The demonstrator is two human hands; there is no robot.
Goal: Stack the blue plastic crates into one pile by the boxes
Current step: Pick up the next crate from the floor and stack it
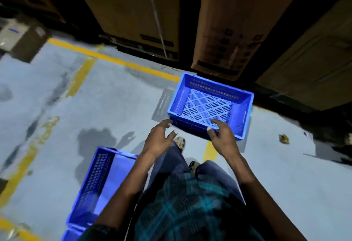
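Two blue crates (209,105) (95,187), nothing inside.

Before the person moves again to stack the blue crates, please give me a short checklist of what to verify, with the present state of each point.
1. Base crate stands by the cardboard boxes: ok, it sits on the floor just in front of them.
2. Base crate holds nothing: ok, only its slotted bottom shows.
3. Left hand is free: ok, fingers spread, holding nothing.
4. Right hand is free: ok, fingers relaxed over the crate's near rim; whether they touch it, cannot tell.
5. Second crate is already on the pile: not ok, it lies on the floor at the person's left.
6. Second crate is empty: cannot tell, the arm hides part of it.
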